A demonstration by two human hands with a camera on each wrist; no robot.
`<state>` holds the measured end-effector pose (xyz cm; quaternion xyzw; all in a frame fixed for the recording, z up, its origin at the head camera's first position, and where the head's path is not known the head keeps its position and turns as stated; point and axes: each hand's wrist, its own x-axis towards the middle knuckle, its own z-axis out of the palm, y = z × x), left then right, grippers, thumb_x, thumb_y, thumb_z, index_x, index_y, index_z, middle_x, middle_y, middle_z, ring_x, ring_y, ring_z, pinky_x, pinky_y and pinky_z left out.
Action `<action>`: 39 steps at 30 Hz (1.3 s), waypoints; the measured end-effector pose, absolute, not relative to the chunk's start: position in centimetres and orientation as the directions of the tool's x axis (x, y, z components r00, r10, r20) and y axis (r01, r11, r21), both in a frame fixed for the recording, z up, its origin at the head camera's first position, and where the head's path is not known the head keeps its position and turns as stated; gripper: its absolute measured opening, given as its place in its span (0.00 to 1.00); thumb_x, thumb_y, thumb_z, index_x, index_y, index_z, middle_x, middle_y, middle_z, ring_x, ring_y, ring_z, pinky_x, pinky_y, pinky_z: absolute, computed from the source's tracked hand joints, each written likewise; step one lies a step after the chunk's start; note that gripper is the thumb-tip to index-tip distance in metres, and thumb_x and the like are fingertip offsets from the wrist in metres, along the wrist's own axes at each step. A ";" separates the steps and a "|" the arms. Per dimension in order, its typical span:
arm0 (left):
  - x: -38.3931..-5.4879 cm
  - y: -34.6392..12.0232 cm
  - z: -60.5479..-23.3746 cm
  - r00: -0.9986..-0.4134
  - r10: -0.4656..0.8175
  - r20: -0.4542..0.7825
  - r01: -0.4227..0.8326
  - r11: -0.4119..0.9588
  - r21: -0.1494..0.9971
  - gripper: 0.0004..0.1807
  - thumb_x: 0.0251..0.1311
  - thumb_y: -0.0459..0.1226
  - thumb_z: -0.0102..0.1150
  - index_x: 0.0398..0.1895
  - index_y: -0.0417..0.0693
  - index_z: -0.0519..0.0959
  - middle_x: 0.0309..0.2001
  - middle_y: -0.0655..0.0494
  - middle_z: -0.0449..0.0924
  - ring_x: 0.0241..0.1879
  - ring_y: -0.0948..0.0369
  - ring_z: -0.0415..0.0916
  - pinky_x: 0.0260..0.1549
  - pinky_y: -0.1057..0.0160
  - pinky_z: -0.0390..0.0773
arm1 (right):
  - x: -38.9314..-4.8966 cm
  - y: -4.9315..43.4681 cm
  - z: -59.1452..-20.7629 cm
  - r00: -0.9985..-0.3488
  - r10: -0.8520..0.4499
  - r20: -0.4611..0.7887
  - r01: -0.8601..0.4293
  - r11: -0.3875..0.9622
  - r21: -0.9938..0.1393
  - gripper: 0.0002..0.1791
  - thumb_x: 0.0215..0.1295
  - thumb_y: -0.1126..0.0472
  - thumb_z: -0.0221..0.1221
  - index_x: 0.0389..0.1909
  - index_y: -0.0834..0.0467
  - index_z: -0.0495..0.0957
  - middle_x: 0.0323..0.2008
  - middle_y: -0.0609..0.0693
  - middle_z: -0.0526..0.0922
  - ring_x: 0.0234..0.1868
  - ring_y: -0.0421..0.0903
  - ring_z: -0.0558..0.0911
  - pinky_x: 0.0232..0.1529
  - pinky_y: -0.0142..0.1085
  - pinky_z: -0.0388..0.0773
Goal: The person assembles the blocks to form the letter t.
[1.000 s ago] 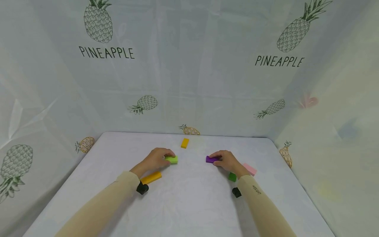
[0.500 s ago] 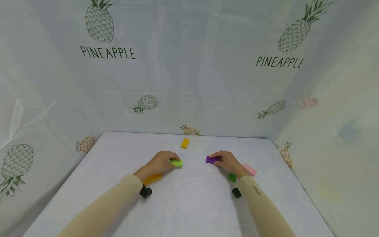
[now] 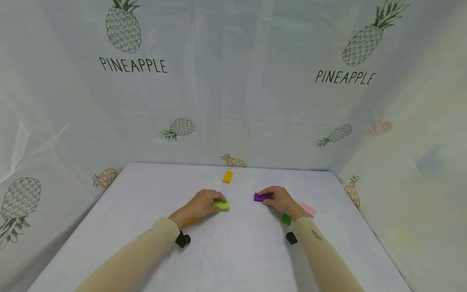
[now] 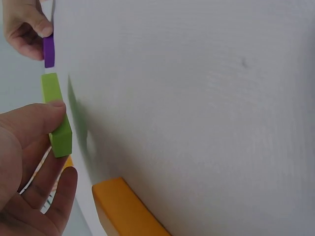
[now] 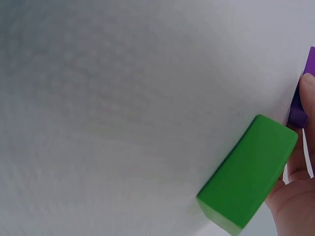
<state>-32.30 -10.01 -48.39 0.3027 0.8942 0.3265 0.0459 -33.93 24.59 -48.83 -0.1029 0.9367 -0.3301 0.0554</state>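
Two hands reach across the table [image 3: 240, 259] from its near side, and a cloth [image 3: 233, 97] hangs behind it and along both flanks. Held in the left hand [image 3: 200, 203], the left block [image 3: 223, 206] hovers just above the tabletop. Across a gap to its right, slightly farther back, the right block [image 3: 259, 197] sits in the right hand [image 3: 282, 199]. Near the rear edge lies the far block [image 3: 228, 177], almost straight behind the left block. The near block [image 3: 190, 222] lies partly hidden by the left wrist. Flanking the right wrist, the inner block [image 3: 286, 219] is to its left, the outer block [image 3: 308, 210] to its right.
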 end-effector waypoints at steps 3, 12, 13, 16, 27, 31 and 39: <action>-32.2 -9.8 -48.7 -0.801 0.586 0.124 0.533 0.602 0.595 0.16 0.64 0.31 0.74 0.53 0.54 0.87 0.52 0.60 0.87 0.53 0.60 0.80 0.60 0.52 0.78 | -33.9 24.6 -48.9 -0.972 -0.231 -0.033 -0.159 0.759 -0.631 0.18 0.70 0.65 0.70 0.55 0.44 0.89 0.63 0.53 0.83 0.58 0.52 0.80 0.65 0.52 0.77; -31.7 -9.1 -48.9 -0.776 0.611 0.156 0.577 0.589 0.565 0.16 0.63 0.31 0.74 0.53 0.52 0.87 0.51 0.60 0.87 0.51 0.60 0.81 0.59 0.51 0.78 | -33.8 24.5 -48.7 -0.972 -0.231 -0.034 -0.157 0.757 -0.635 0.18 0.70 0.66 0.69 0.56 0.44 0.89 0.62 0.52 0.83 0.58 0.51 0.80 0.65 0.52 0.77; -31.7 -9.0 -49.0 -0.776 0.611 0.155 0.578 0.593 0.561 0.16 0.63 0.31 0.74 0.53 0.52 0.87 0.51 0.60 0.87 0.52 0.60 0.81 0.59 0.51 0.78 | -33.7 24.5 -48.6 -0.972 -0.231 -0.034 -0.158 0.757 -0.634 0.18 0.70 0.66 0.69 0.56 0.45 0.89 0.62 0.52 0.83 0.58 0.52 0.80 0.66 0.52 0.77; -31.6 -8.8 -49.1 -0.774 0.615 0.152 0.583 0.597 0.552 0.16 0.63 0.32 0.74 0.53 0.52 0.87 0.51 0.60 0.87 0.53 0.60 0.81 0.61 0.51 0.77 | -33.7 24.5 -48.6 -0.972 -0.235 -0.030 -0.163 0.756 -0.634 0.18 0.70 0.66 0.69 0.56 0.45 0.89 0.62 0.53 0.83 0.58 0.52 0.80 0.66 0.52 0.77; -31.5 -8.3 -49.0 -0.781 0.610 0.132 0.567 0.607 0.557 0.16 0.64 0.32 0.73 0.54 0.54 0.87 0.52 0.61 0.87 0.53 0.60 0.80 0.62 0.51 0.77 | -33.7 24.5 -48.6 -0.972 -0.235 -0.031 -0.163 0.757 -0.633 0.18 0.70 0.66 0.69 0.56 0.45 0.89 0.62 0.53 0.83 0.57 0.51 0.80 0.65 0.52 0.77; -31.4 -8.2 -49.0 -0.782 0.611 0.124 0.564 0.609 0.558 0.16 0.65 0.32 0.73 0.54 0.54 0.87 0.52 0.60 0.87 0.53 0.60 0.80 0.62 0.51 0.77 | -33.7 24.5 -48.5 -0.972 -0.235 -0.030 -0.165 0.761 -0.628 0.18 0.70 0.66 0.69 0.56 0.45 0.89 0.62 0.52 0.83 0.57 0.51 0.80 0.64 0.51 0.78; -31.5 -8.0 -49.3 -0.781 0.612 0.123 0.570 0.618 0.542 0.16 0.65 0.32 0.73 0.54 0.54 0.87 0.51 0.61 0.87 0.52 0.61 0.80 0.60 0.52 0.78 | -33.7 24.5 -48.5 -0.972 -0.232 -0.037 -0.159 0.763 -0.626 0.18 0.70 0.65 0.69 0.56 0.45 0.89 0.62 0.53 0.83 0.57 0.51 0.80 0.64 0.51 0.78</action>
